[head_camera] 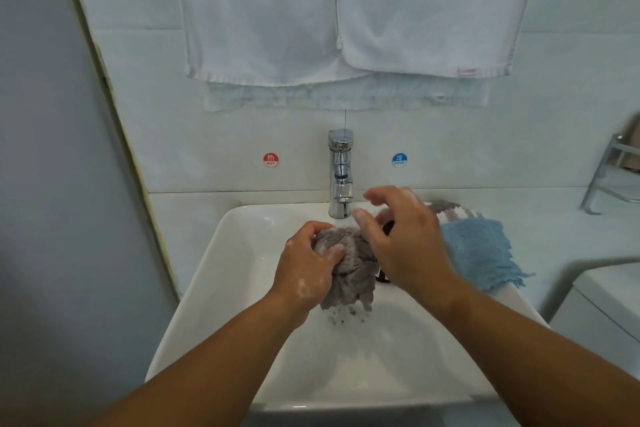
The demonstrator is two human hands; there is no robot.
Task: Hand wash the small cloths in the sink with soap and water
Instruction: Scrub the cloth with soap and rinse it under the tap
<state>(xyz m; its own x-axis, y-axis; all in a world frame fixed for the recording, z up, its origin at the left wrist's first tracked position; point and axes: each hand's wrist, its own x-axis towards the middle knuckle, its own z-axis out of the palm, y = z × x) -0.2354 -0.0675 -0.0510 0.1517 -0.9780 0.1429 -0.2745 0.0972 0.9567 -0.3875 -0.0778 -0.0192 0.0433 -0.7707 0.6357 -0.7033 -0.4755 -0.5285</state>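
My left hand [308, 267] grips a bunched, wet grey-purple cloth [349, 274] over the white sink [242, 253]; soap suds cling to that hand. Water drips from the cloth's hanging end. My right hand [401, 239] hovers just right of the cloth with its fingers loosely spread, below the chrome tap [341, 173]. A small dark object shows partly under the right hand; what it is cannot be told. A blue cloth [481, 253] lies draped on the sink's right rim, with a striped grey-and-white cloth [450, 210] behind it.
Two white towels [346, 10] hang on the tiled wall above the tap. Hot [270, 159] and cold [399, 159] stickers flank the tap. A metal rack [613, 170] stands at the far right, and a white appliance top [606, 288] sits right of the sink.
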